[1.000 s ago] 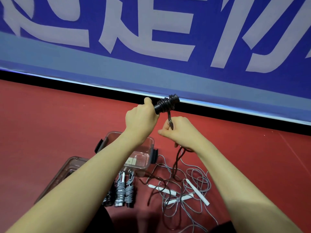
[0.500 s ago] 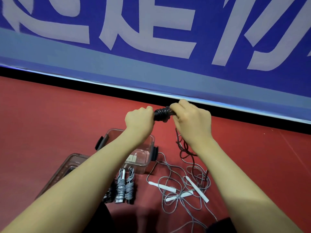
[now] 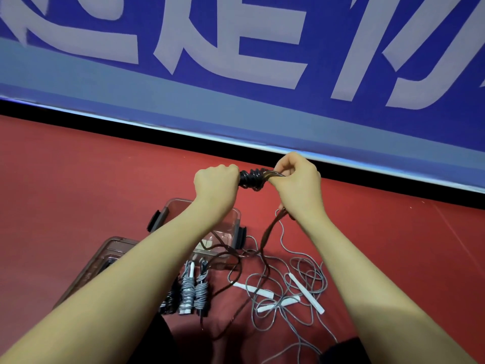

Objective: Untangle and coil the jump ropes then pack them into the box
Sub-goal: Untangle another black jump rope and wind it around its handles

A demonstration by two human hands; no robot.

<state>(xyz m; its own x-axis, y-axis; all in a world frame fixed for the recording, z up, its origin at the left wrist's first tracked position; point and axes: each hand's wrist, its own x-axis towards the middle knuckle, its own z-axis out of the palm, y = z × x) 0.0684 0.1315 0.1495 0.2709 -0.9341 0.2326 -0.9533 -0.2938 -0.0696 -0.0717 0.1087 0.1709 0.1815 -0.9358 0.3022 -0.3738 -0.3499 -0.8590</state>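
step: I am coiling the dark jump rope (image 3: 252,178) round its handles; this is the winding part, not the packing yet.
left hand (image 3: 216,183): fist closed round the handle end, the wound turns come out just beside my thumb side.
right hand (image 3: 296,183): fingers curled, pinching the free strand close to the coil, touching it; the strand goes through my palm & drops below the wrist.
rope tail: hangs from my right hand down to the floor (image 3: 78,179), passes in front of the box (image 3: 237,214), then runs toward the near edge of the floor; much is loose, I judge.
next move: I think right hand must carry the strand round the coil again, w/ tension, left hand keeping the handles steady; the turns should sit side by side.
box: clear, open, on the floor under my left forearm; its lid (image 3: 105,254) lies beside it, to the left.
done ropes: grey coiled bundles (image 3: 193,291) lie just in front of the box, not inside.
waiting: grey tangled rope (image 3: 304,292) w/ white handles, on the floor right of the bundles, under my right arm.
progress: approx. middle of the task, nothing visibly packed.
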